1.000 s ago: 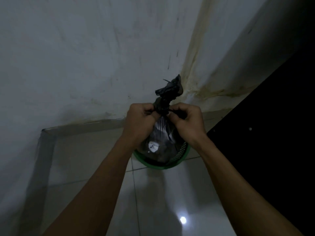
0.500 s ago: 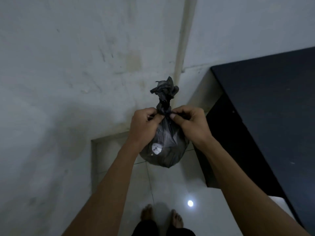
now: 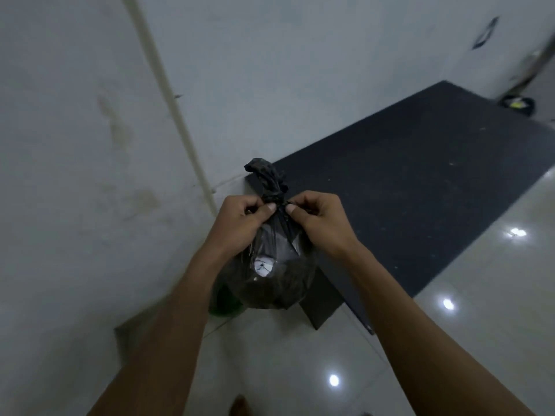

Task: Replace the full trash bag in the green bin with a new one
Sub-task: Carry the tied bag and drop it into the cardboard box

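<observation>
Trash bag (image 3: pixel 270 271) neck pinched between left hand (image 3: pixel 240 223), right hand (image 3: pixel 322 223)

Black trash bag (image 3: pixel 271 274), green bin (image 3: pixel 223 304)

Glossy tiled floor (image 3: pixel 465 340) (light spots reflected) carrying a green bin (image 3: pixel 223 303) by the wall, beside a bare black table (image 3: pixel 420 181).

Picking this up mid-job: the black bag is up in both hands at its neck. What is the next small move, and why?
Probably pull the knot tight, then set the black bag aside. Left hand and right hand both pinch its tied neck, it hangs clear of the green bin, and no new liner shows.
</observation>
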Action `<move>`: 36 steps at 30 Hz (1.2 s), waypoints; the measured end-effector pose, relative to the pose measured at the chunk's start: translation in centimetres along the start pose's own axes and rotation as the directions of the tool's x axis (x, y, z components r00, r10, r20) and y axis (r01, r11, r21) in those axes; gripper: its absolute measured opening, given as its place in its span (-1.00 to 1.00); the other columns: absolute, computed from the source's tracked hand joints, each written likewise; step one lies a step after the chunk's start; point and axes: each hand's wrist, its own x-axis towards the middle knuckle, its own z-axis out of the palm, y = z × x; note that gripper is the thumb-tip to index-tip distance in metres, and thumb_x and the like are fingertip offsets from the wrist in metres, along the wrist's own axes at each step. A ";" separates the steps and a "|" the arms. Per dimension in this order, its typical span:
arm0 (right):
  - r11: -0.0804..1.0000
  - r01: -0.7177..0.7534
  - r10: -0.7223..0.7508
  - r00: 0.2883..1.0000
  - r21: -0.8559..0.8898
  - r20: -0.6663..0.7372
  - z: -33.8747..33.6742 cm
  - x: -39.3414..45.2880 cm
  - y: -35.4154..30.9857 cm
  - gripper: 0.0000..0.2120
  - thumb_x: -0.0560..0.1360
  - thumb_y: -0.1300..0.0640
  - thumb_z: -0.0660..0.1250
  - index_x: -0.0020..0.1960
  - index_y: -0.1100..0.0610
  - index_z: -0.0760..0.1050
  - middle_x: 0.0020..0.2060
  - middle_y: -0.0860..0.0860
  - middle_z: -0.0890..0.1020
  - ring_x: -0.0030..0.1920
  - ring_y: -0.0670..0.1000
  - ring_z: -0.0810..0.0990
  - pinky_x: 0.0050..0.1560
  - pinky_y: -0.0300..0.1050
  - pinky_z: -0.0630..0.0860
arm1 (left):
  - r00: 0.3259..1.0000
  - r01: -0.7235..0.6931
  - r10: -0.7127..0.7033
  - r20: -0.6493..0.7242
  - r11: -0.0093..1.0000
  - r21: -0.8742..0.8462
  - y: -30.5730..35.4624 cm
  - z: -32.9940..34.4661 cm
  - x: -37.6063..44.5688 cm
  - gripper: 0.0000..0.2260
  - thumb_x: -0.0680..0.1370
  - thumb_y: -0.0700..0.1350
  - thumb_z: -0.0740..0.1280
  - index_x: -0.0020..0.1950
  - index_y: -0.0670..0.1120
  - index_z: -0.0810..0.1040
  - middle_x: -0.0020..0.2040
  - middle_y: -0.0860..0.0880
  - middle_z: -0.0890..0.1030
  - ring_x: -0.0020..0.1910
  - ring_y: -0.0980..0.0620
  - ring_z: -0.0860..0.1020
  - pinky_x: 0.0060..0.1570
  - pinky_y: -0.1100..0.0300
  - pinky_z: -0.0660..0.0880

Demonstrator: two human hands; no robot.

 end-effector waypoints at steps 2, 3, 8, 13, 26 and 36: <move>1.000 0.002 -0.003 0.999 -0.023 -0.045 -4.7 -1.2 0.5 -0.88 0.53 0.19 0.35 -0.15 0.18 0.63 -0.24 0.10 0.68 -0.18 0.04 0.66 -0.06 0.09 0.64 | 0.998 -0.023 0.023 0.063 1.000 0.001 1.9 3.9 0.4 -0.76 0.55 -0.13 0.34 -0.28 -0.21 0.57 -0.31 -0.18 0.60 -0.30 0.09 0.54 -0.24 0.10 0.50; 1.000 0.000 -0.002 0.998 -0.028 -0.067 -7.2 -1.8 0.9 -0.88 0.53 0.18 0.35 -0.15 0.17 0.63 -0.24 0.09 0.69 -0.18 0.05 0.67 -0.06 0.10 0.64 | 0.995 -0.039 0.040 0.092 0.999 -0.008 2.9 6.2 0.6 -0.76 0.55 -0.12 0.35 -0.25 -0.25 0.57 -0.24 -0.28 0.61 -0.26 0.02 0.55 -0.18 -0.01 0.53; 0.992 -0.032 0.012 0.986 -0.118 -0.167 -20.9 -4.9 3.8 -0.89 0.51 0.14 0.38 -0.17 0.14 0.63 -0.26 0.03 0.69 -0.17 0.02 0.67 -0.05 0.12 0.62 | 0.973 -0.086 0.093 0.213 0.995 -0.041 7.9 19.3 1.2 -0.75 0.54 -0.15 0.36 -0.27 -0.28 0.54 -0.27 -0.22 0.58 -0.25 0.01 0.52 -0.17 0.08 0.46; 0.984 -0.119 0.070 0.946 -0.136 -0.318 -33.3 -7.7 7.0 -0.90 0.49 0.13 0.40 -0.17 0.13 0.64 -0.26 0.01 0.69 -0.16 0.00 0.67 -0.03 0.11 0.62 | 0.931 -0.089 0.106 0.350 0.994 -0.065 13.2 31.9 1.7 -0.78 0.53 -0.21 0.36 -0.32 -0.17 0.55 -0.31 -0.11 0.58 -0.28 0.06 0.54 -0.19 0.15 0.46; 0.963 -0.245 0.150 0.827 -0.108 -0.542 -58.8 -7.0 14.1 -0.90 0.49 0.15 0.39 -0.14 0.14 0.66 -0.24 0.00 0.69 -0.15 0.01 0.66 0.00 0.07 0.61 | 0.785 -0.157 0.174 0.595 0.984 -0.080 23.1 58.2 10.5 -0.85 0.53 -0.29 0.32 -0.23 -0.23 0.61 -0.27 -0.07 0.63 -0.29 0.17 0.59 -0.21 0.30 0.53; 0.938 -0.325 0.197 0.781 -0.116 -0.593 -78.4 3.1 18.8 -0.91 0.50 0.18 0.38 -0.16 0.10 0.64 -0.28 -0.06 0.66 -0.16 0.00 0.66 0.00 0.04 0.62 | 0.714 -0.076 0.141 0.686 0.989 -0.124 31.0 76.6 23.9 -0.67 0.53 -0.35 0.28 -0.38 -0.04 0.55 -0.49 0.14 0.59 -0.45 0.29 0.55 -0.39 0.43 0.43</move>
